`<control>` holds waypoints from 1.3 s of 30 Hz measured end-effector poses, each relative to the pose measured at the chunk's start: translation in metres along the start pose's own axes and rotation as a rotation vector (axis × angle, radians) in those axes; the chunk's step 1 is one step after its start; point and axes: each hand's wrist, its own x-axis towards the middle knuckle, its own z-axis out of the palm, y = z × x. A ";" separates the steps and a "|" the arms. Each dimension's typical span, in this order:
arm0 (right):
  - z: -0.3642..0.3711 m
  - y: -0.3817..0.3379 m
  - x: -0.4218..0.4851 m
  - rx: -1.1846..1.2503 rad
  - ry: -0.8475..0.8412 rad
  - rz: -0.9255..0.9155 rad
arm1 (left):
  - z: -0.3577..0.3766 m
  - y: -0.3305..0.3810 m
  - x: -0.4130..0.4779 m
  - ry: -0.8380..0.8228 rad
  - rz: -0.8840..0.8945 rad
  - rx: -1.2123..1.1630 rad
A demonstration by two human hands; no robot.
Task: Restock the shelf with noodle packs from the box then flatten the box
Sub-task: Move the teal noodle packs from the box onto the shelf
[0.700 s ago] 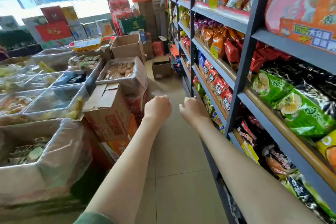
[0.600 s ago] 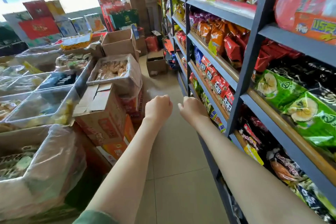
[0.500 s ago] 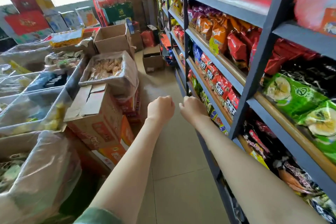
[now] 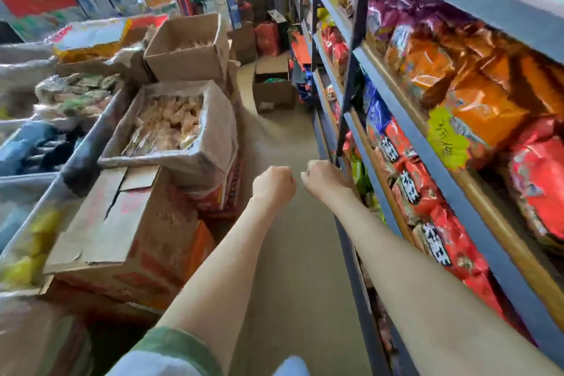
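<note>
1. Step in hand — the approach. No pack is held and no box is open under the hands, so by my reading the restocking has not begun. The person stands in the aisle, facing along the shelf (image 4: 494,9).
2. Where the task's things are: red noodle packs (image 4: 406,180) sit in rows on the shelf at the right. An open floor box (image 4: 272,91) stands further down the aisle, just beside the shelf's foot and well apart from the hands. Something green shows inside it, but it is too small to name. A shut carton (image 4: 131,223) sits nearer, at the left. I cannot tell which of the two is the box to empty.
3. The next move likely calls for closing on the chosen box, uncurling the fingers and reaching down into it. The shut carton would need its flaps lifted first.
4. Pose: both arms stretch straight forward at about waist height, over bare floor.
5. The left hand (image 4: 274,185) is a closed fist, knuckles forward, holding nothing.
6. The right hand (image 4: 323,178) is likewise curled into an empty fist. It sits just beside the left with a narrow gap between them — not touching. It is close to the shelf's post (image 4: 351,70); whether it brushes it I cannot tell.
</note>
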 end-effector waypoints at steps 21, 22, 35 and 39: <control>-0.013 -0.007 0.620 -0.190 -0.225 0.017 | 0.029 -0.035 0.616 -0.206 0.060 -0.003; -0.013 -0.009 0.650 -0.176 -0.228 0.016 | 0.031 -0.038 0.644 -0.201 0.039 -0.017; -0.023 -0.055 0.951 -0.135 -0.310 -0.021 | 0.029 -0.091 0.947 -0.244 -0.074 -0.060; -0.027 -0.058 1.032 -0.121 -0.314 -0.018 | 0.030 -0.102 1.036 -0.266 -0.025 -0.016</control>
